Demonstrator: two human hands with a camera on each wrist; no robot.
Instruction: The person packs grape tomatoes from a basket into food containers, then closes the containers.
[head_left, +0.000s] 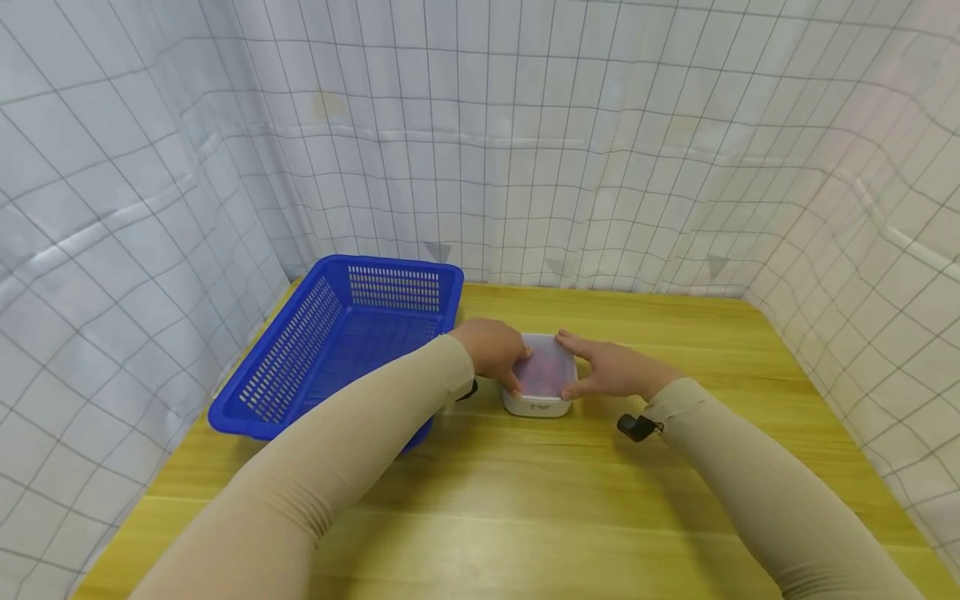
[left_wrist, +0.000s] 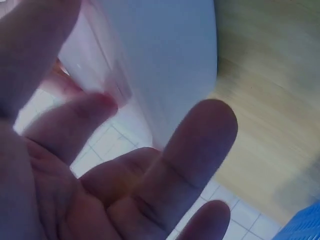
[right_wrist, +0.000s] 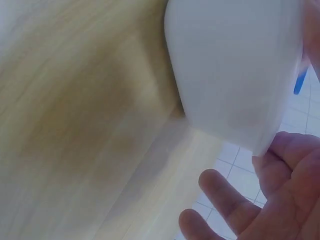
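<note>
A small white food container with a translucent lid sits on the wooden table; something pinkish shows through the lid. At its left edge my left hand holds on, thumb and a fingertip on the lid's rim. My right hand grips the opposite edge, its thumb near the front corner and a finger at the back corner. In the left wrist view, other fingers stand apart beside the container's white wall. The right wrist view shows fingertips at a corner of the container, with two fingers free of it.
A blue plastic basket with slotted walls stands left of the container, partly behind my left forearm. The yellow wooden table reaches back to white curtains with a grid pattern, which enclose the back and sides.
</note>
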